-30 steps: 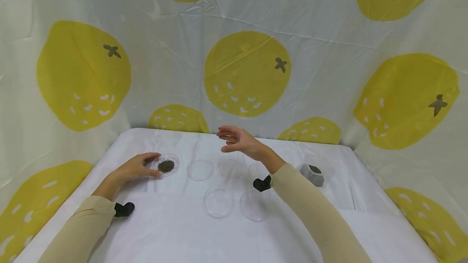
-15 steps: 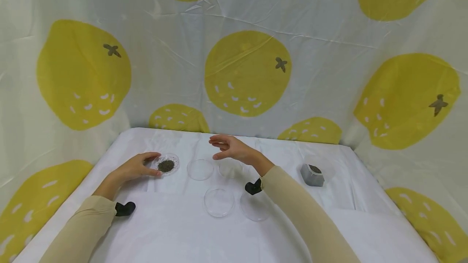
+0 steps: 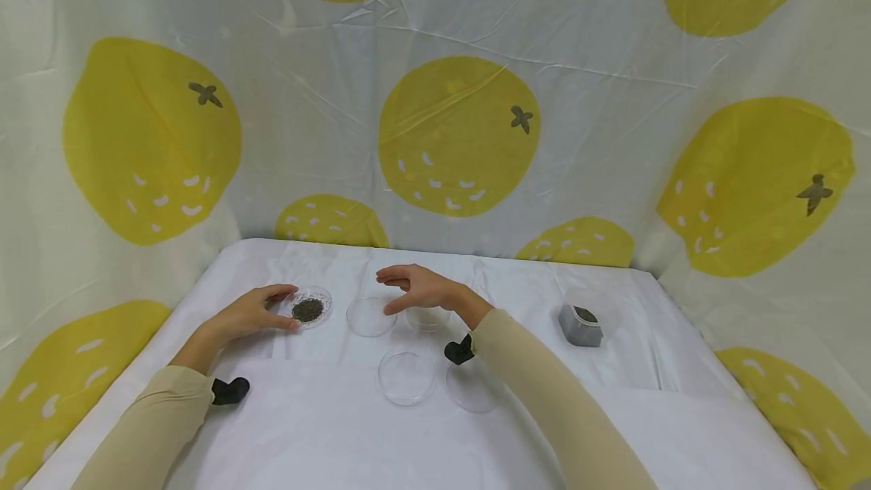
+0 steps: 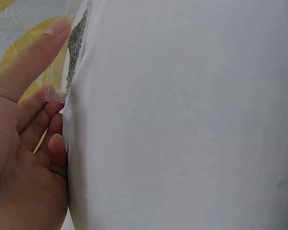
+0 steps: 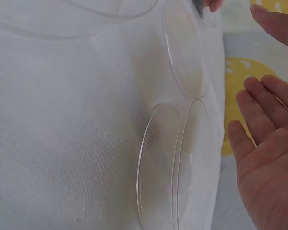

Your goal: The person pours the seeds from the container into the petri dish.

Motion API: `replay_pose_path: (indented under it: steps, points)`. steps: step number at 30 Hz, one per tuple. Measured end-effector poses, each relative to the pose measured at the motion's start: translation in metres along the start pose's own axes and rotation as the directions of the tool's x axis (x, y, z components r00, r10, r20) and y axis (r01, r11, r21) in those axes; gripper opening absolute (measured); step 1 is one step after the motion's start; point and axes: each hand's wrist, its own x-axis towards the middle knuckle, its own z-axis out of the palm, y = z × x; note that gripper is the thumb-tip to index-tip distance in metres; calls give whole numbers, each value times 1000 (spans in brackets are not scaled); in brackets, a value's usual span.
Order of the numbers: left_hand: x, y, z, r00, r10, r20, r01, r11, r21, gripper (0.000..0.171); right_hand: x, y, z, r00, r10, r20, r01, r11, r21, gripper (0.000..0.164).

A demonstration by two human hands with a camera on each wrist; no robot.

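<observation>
My left hand (image 3: 255,312) holds the side of a clear petri dish (image 3: 328,306) at the table's left, thumb at its near edge and fingers at the far edge. Dark, crumbly dried material (image 3: 308,310) lies in a heap inside it; the left wrist view shows the same heap (image 4: 76,48) through the dish wall. My right hand (image 3: 422,289) hovers with extended fingers and nothing in its grasp. Below it lie two clear, bare dishes, one on the left (image 3: 371,333) and another (image 3: 427,321) partly covered by the hand.
Nearer the front lie two more clear dishes, a left one (image 3: 406,403) and a right one (image 3: 469,399) partly behind my right sleeve. A small grey tub (image 3: 581,333) with dark contents stands at the right. Lemon-print cloth (image 3: 463,233) hangs behind the white-covered table (image 3: 327,429).
My right hand has moved left and down, from above the middle back dishes toward the left one. The left hand and its petri dish have stayed in place.
</observation>
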Motion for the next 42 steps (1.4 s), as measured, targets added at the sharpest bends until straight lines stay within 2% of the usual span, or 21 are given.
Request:
replay_pose_path:
  steps: [6, 11, 17, 22, 32, 42]
  points:
    - [0, 0, 1, 1000, -10, 4, 10, 1000, -9, 87, 5, -1, 3, 1000, 1, 0, -1, 997, -79, 83]
    - [1, 0, 0, 1000, -19, 10, 19, 1000, -5, 88, 7, 0, 6, 998, 57, -22, -60, 980, -191, 84]
    - [1, 0, 0, 1000, -23, 10, 23, 1000, -5, 88, 11, 1, 11, 994, 112, -17, -111, 938, -329, 88]
    - [0, 1, 0, 999, -30, 12, 30, 999, -13, 88, 18, 0, 17, 993, 115, 4, -101, 888, -449, 89]
    - [0, -1, 1, 1000, 10, -6, -10, 1000, -17, 85, 26, -3, 26, 995, 100, 29, -66, 821, -567, 94]
    - [0, -1, 0, 1000, 8, -6, -8, 1000, -7, 85, 29, -8, 30, 991, 128, 32, -82, 785, -614, 88]
